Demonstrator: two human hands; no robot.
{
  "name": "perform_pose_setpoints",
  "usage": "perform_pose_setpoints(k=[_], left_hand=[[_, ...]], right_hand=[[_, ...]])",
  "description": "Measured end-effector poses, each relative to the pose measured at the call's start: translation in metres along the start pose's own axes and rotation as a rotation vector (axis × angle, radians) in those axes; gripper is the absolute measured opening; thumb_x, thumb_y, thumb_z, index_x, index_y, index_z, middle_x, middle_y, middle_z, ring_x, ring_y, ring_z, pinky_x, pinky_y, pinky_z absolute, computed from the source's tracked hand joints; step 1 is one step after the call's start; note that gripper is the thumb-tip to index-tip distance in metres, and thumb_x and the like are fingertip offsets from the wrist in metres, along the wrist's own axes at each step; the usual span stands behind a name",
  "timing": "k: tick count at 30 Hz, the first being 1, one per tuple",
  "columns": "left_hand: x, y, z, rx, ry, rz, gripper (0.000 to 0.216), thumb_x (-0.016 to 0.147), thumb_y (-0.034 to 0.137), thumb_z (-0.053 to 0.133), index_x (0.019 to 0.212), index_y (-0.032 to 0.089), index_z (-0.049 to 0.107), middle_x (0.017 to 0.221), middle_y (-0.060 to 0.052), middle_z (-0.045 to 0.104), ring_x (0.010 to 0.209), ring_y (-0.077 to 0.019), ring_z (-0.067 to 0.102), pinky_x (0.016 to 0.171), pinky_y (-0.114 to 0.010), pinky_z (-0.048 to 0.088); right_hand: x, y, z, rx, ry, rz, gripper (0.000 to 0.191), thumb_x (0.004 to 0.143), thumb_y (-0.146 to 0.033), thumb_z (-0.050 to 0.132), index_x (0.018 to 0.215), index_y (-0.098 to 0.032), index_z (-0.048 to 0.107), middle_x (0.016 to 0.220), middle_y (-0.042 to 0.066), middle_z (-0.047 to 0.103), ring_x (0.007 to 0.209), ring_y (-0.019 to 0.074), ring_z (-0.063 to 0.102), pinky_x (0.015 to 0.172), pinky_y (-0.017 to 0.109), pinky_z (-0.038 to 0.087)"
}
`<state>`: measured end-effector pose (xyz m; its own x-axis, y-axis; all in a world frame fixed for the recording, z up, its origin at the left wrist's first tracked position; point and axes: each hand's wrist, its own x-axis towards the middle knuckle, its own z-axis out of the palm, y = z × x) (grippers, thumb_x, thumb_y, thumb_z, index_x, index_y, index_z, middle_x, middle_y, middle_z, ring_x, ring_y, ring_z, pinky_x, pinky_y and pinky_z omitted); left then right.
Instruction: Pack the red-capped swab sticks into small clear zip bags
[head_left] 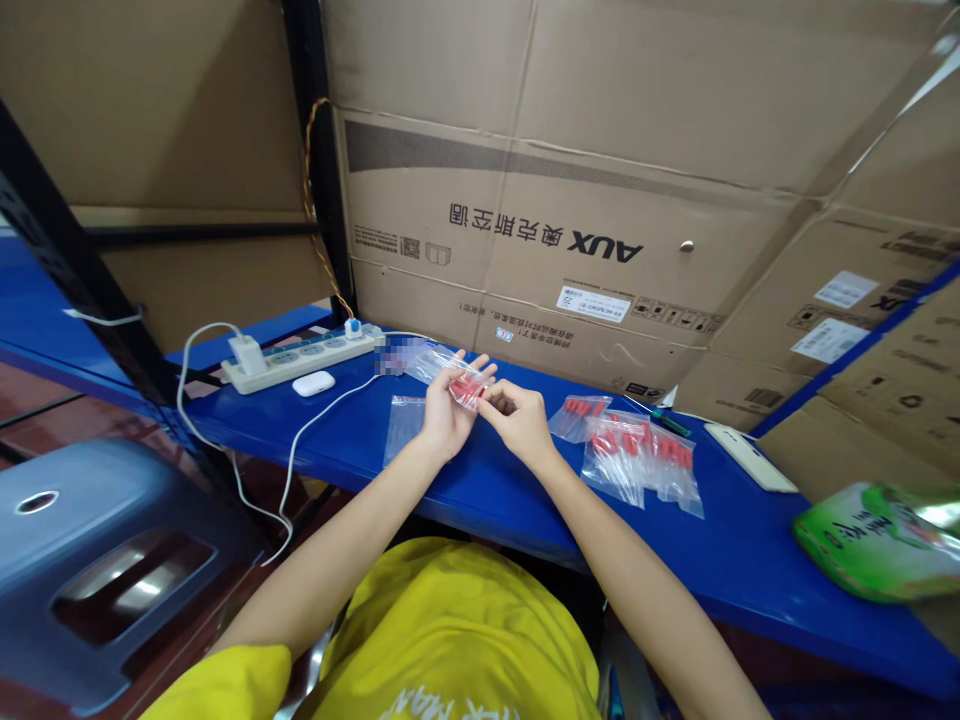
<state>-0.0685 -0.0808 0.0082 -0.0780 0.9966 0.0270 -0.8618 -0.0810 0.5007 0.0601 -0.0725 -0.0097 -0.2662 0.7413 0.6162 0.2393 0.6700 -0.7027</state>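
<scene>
My left hand [448,405] holds a small clear plastic bag [450,372] with red pieces inside, fingers curled round its lower end. My right hand [517,418] is pinched against the same bag's red end, touching the left fingers. Both hands hover just above the blue shelf [517,490]. An empty clear bag [403,424] lies flat under the left wrist. To the right of my right hand lies a pile of filled bags with red parts [637,452].
A white power strip [300,358] with a plugged charger and cable sits at the back left, a white earbud case [313,383] beside it. A white flat device [750,457] and a green packet [877,540] lie at right. Cardboard boxes [570,200] wall the back. A grey stool [105,560] stands lower left.
</scene>
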Motion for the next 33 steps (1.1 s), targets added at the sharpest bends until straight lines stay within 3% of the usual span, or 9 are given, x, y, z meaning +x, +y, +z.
perform_pose_setpoints(k=[15, 20, 26, 33], left_hand=[[-0.0017, 0.0047, 0.0025, -0.11, 0.01, -0.083, 0.049, 0.079, 0.013, 0.057, 0.126, 0.022, 0.051, 0.14, -0.016, 0.069, 0.129, -0.0328, 0.07, 0.112, -0.057, 0.053], [-0.0008, 0.0057, 0.0016, -0.09, -0.004, -0.148, 0.043, 0.079, 0.014, 0.058, 0.122, 0.021, 0.056, 0.134, -0.015, 0.072, 0.124, -0.032, 0.072, 0.112, -0.058, 0.052], [0.0031, 0.0048, -0.001, -0.076, 0.009, -0.156, 0.04, 0.081, 0.015, 0.061, 0.121, 0.02, 0.059, 0.126, -0.014, 0.074, 0.119, -0.0301, 0.074, 0.113, -0.055, 0.053], [0.0008, 0.005, -0.0001, -0.085, -0.023, -0.157, 0.045, 0.082, 0.015, 0.061, 0.127, 0.021, 0.056, 0.131, -0.015, 0.072, 0.125, -0.0314, 0.072, 0.113, -0.056, 0.054]], right_hand=[[0.0004, -0.0015, 0.0033, 0.057, 0.017, 0.046, 0.022, 0.089, -0.044, 0.071, 0.088, -0.022, 0.073, 0.074, 0.0, 0.071, 0.058, 0.0145, 0.056, 0.06, 0.03, 0.046], [0.0013, -0.0018, 0.003, 0.087, 0.083, 0.053, 0.024, 0.09, -0.046, 0.073, 0.091, -0.021, 0.075, 0.073, 0.0, 0.07, 0.057, 0.014, 0.054, 0.058, 0.029, 0.044], [0.0012, 0.0004, 0.0043, 0.037, 0.034, 0.007, 0.023, 0.09, -0.044, 0.075, 0.093, -0.023, 0.081, 0.079, 0.002, 0.076, 0.06, 0.016, 0.057, 0.06, 0.03, 0.045], [0.0011, 0.0035, 0.0033, -0.086, 0.061, -0.015, 0.02, 0.091, -0.043, 0.073, 0.086, -0.024, 0.076, 0.065, -0.003, 0.066, 0.052, 0.0135, 0.049, 0.058, 0.029, 0.043]])
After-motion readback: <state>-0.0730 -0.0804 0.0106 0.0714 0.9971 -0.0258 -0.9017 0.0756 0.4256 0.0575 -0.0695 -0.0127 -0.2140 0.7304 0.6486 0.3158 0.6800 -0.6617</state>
